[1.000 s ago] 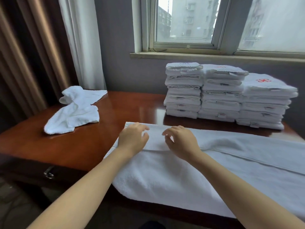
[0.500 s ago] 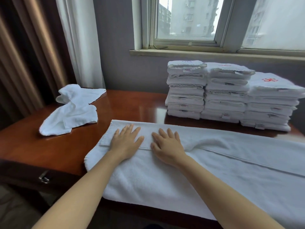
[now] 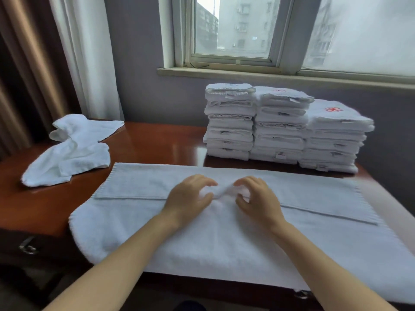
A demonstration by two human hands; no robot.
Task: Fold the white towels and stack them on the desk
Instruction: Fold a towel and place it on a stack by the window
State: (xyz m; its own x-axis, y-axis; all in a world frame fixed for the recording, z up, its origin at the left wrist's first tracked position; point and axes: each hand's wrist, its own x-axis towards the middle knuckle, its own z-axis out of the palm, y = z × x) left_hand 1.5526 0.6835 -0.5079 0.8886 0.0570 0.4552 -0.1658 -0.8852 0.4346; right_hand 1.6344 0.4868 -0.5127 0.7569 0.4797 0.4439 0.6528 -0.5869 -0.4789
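Observation:
A large white towel (image 3: 224, 239) lies spread across the brown desk (image 3: 157, 140), its far edge folded over toward me. My left hand (image 3: 187, 199) and my right hand (image 3: 258, 198) sit side by side at the middle of that folded flap, fingers curled, and pinch a bunched ridge of cloth between them. Three stacks of folded white towels (image 3: 280, 126) stand at the back right of the desk under the window. A crumpled white towel (image 3: 71, 149) lies at the back left.
The spread towel hangs over the desk's front edge. A drawer handle (image 3: 28, 249) shows on the desk front at the lower left. Curtains (image 3: 67, 52) hang at the left, and a window sill (image 3: 269, 75) runs along the wall behind the stacks.
Both hands slid right along the folded flap to its middle. They lay flat on the towel before; now their fingers curl and gather the cloth between them.

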